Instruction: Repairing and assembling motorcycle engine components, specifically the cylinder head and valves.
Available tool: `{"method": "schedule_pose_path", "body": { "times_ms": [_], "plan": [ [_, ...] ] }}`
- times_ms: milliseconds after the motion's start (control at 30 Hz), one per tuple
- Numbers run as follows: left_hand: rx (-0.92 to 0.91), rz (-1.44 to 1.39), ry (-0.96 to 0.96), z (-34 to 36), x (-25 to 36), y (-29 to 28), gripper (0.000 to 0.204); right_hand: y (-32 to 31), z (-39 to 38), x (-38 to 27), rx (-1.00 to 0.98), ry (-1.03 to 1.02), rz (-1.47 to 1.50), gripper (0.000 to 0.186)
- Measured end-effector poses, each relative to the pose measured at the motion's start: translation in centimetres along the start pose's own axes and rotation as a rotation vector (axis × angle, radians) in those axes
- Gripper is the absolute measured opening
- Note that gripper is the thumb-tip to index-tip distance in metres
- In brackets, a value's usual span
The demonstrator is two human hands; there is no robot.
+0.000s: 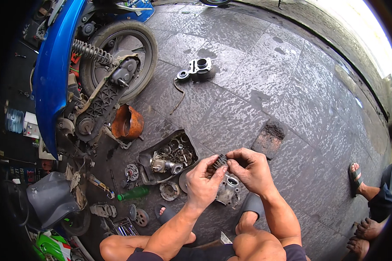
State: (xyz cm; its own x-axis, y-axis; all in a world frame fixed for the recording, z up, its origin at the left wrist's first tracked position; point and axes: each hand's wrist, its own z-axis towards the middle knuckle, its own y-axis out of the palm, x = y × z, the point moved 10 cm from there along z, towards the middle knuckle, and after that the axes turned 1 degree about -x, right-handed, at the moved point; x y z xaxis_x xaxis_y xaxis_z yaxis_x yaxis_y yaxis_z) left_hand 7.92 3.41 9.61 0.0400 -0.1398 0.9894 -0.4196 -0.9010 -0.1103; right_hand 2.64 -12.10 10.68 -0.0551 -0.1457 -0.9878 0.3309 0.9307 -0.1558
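Between the fingertips of my left hand [203,182] and my right hand [251,170], a small dark coil spring [220,161] is pinched from both sides. Directly beneath my hands, a grey metal engine casting with a round opening [225,193] rests on the floor, partly covered by my left hand. To the left of my hands lies a black tray [146,175] with several greasy metal engine parts [178,152] in it. A round metal ring [169,190] sits on the floor near my left wrist.
A blue scooter [52,74] with its rear wheel [152,52] exposed stands at the left. An orange container [128,123], a green bottle [133,193] and a dark block [270,139] lie around. Farther off is an engine cylinder [201,69]. Another person's sandalled foot [357,177] is at right.
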Motion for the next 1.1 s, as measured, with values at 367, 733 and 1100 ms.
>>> {"method": "schedule_pose_path", "body": {
  "times_ms": [367, 733, 1100],
  "plan": [
    [-0.206, -0.435, -0.165, -0.3, -0.6, 2.2, 0.031, 0.7, -1.1, 2.8, -0.186, 0.288, 0.595, 0.021],
    [-0.268, -0.392, -0.299, -0.8, -0.3, 3.3, 0.036, 0.6, -1.4, 0.9, -0.196, 0.166, 0.645, 0.014],
    [-0.354, -0.845, -0.785, -2.4, -2.7, 6.0, 0.054, 0.0, -0.7, -0.6, -0.121, 0.011, 0.418, 0.012]
  ]
}}
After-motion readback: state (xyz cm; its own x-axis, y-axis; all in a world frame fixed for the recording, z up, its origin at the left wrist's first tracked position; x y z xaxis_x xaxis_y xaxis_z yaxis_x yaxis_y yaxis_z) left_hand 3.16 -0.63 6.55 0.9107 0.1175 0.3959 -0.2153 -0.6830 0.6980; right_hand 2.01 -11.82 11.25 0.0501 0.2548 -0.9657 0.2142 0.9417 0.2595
